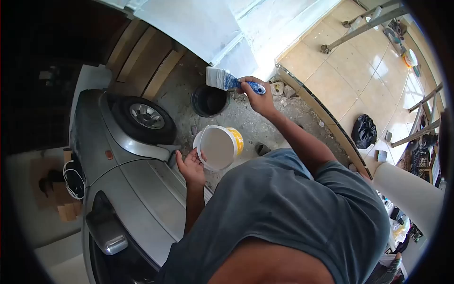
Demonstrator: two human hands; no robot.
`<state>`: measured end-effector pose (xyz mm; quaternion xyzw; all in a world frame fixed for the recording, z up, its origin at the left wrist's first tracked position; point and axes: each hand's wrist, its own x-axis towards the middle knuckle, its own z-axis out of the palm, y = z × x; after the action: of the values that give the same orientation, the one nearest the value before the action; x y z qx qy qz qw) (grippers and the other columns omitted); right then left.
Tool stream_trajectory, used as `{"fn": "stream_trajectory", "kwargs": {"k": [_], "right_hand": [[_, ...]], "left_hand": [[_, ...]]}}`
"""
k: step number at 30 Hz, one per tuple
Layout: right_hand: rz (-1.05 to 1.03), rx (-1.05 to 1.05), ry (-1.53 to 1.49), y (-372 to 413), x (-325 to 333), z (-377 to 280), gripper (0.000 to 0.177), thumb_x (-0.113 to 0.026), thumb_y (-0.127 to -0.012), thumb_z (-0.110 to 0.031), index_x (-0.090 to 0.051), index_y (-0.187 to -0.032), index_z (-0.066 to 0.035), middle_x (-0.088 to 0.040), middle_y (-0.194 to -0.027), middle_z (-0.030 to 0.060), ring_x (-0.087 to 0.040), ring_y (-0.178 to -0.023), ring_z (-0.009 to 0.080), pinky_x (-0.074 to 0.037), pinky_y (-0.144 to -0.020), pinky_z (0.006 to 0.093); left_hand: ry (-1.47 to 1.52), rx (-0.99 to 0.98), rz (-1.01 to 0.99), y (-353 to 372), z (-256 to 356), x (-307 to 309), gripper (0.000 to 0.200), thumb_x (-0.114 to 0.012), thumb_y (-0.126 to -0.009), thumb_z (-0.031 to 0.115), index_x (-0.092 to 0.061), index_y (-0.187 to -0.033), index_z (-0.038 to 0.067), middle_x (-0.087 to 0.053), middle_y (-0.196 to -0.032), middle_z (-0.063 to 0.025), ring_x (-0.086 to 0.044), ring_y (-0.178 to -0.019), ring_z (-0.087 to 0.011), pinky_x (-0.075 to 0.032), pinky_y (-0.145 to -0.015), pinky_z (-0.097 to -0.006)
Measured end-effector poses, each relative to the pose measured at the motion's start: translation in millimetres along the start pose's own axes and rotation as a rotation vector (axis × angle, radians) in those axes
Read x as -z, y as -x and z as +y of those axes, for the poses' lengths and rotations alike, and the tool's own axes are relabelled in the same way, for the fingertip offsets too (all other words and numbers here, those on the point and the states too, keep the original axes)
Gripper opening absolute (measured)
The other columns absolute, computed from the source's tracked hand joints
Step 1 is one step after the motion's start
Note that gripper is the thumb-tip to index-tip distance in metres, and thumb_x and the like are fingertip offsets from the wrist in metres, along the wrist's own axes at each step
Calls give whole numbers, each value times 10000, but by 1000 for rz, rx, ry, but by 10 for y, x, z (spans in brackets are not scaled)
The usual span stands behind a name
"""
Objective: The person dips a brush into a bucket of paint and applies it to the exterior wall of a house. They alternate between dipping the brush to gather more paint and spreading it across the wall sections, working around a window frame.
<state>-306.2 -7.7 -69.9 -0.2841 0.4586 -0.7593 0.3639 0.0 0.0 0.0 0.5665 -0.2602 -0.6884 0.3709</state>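
Observation:
My right hand (259, 97) grips a wide paintbrush (232, 82) by its blue, paint-spattered handle. Its whitish bristles point left, beside the lower edge of a pale painted wall (236, 42). In front of my body, my left hand (191, 168) holds a small white and yellow paint bucket (235, 142) at its left side, the thumb apart from the bucket and some fingers hidden by it. Light greyish-white paint (217, 147) shows inside. The brush is above and apart from the bucket.
A grey car (142, 189) stands close on my left. Below the brush sits a black bucket (210, 101) on the rough floor, with rubble (286, 97) nearby. To the right, a raised tiled floor (340, 71) holds a black bag (364, 131) and metal scaffold legs (364, 29).

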Motion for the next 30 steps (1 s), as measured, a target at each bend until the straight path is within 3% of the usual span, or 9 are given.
{"fn": "stream_trajectory", "kwargs": {"k": [3,6,9,12,15,19,22,25,30], "right_hand": [[-53,187,175,-267,61,81,176,-627,-881,-73,-661,-1036,4,-695,-910,76,-650,-850,119,-512,-778,256],[-26,337,400,-645,544,-133,169,-664,-831,-44,-682,-997,-18,-701,-919,132,-660,-851,167,-504,-771,285],[165,301,392,-750,771,-273,166,-662,-821,-21,-682,-986,-14,-700,-917,137,-666,-850,176,-507,-763,281],[407,562,514,-795,843,-234,174,-646,-809,16,-676,-976,-24,-685,-928,148,-678,-863,237,-513,-760,290],[296,599,480,-681,587,94,216,-645,-795,33,-659,-1002,-26,-673,-940,161,-674,-872,275,-515,-775,309],[-35,541,399,-238,7,254,250,-628,-794,41,-640,-1029,-44,-654,-998,169,-653,-933,320,-519,-806,352],[-252,521,349,-133,-41,253,241,-640,-797,10,-639,-1031,-47,-642,-1057,170,-636,-979,333,-519,-840,385],[-339,531,334,-252,91,237,242,-642,-798,4,-641,-1032,-53,-646,-1060,162,-634,-997,327,-520,-847,380],[22,521,430,-650,587,49,193,-653,-813,3,-659,-1004,-26,-681,-978,162,-676,-909,277,-527,-801,334]], "left_hand": [[-29,8,66,93,173,-116,825,-410,-834,711,-538,-1062,-71,-543,-952,-138,-517,-835,-227,-412,-804,-339],[-3,44,17,73,-64,-465,836,-414,-833,703,-537,-1061,-91,-537,-958,-152,-512,-849,-238,-420,-802,-341],[-4,56,-16,84,-58,-623,863,-409,-836,693,-543,-1074,-126,-529,-969,-168,-507,-868,-251,-429,-805,-349],[0,51,-17,124,-25,-763,861,-392,-843,687,-546,-1074,-128,-535,-962,-170,-509,-862,-255,-432,-808,-353],[-19,32,12,132,-42,-845,861,-384,-846,687,-548,-1074,-127,-540,-964,-172,-511,-855,-256,-433,-807,-356],[-38,34,6,121,-61,-772,867,-384,-841,698,-549,-1066,-123,-538,-969,-173,-515,-853,-254,-437,-801,-363],[-28,37,32,92,-52,-728,872,-396,-833,708,-547,-1061,-120,-538,-970,-172,-517,-854,-253,-440,-796,-364],[-26,26,86,118,-33,-707,856,-401,-836,704,-552,-1046,-112,-544,-959,-169,-523,-847,-251,-440,-793,-359],[-23,-4,148,134,-20,-607,807,-398,-848,692,-568,-991,-83,-560,-929,-165,-537,-831,-248,-447,-783,-350]]}}
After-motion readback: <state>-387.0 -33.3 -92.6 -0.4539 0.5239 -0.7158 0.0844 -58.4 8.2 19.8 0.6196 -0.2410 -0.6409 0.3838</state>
